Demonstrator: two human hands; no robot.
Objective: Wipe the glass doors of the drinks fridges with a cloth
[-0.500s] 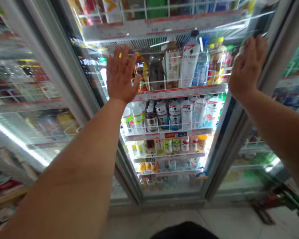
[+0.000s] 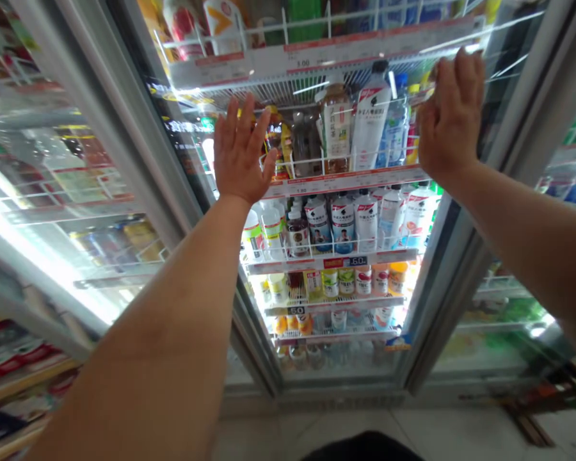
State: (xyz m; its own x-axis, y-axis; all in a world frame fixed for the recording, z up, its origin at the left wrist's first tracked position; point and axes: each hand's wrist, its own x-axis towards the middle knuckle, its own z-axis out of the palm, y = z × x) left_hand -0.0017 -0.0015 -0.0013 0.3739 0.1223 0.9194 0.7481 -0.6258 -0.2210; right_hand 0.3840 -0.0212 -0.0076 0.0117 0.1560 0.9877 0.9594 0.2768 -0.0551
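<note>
I face a lit drinks cooler with a glass door (image 2: 461, 211). My left hand (image 2: 242, 153) is raised flat with its fingers spread, palm toward the glass, in front of the bottles on the upper wire shelf (image 2: 345, 182). My right hand (image 2: 451, 115) is also raised with fingers stretched out, over the right end of the same shelf near the door frame. Neither hand holds anything. Between them stands a tall white bottle (image 2: 370, 112) among other drinks.
Lower shelves hold rows of white-labelled bottles (image 2: 345, 221) and small yoghurt-type cups (image 2: 345, 282). Another glass-door cooler (image 2: 67, 192) stands to the left, and one more to the right (image 2: 532, 301). The tiled floor (image 2: 413, 429) lies below.
My right hand has shifted left and slightly up, from the door frame to in front of the shelf. The left hand stays flat; the view has shifted a little.
</note>
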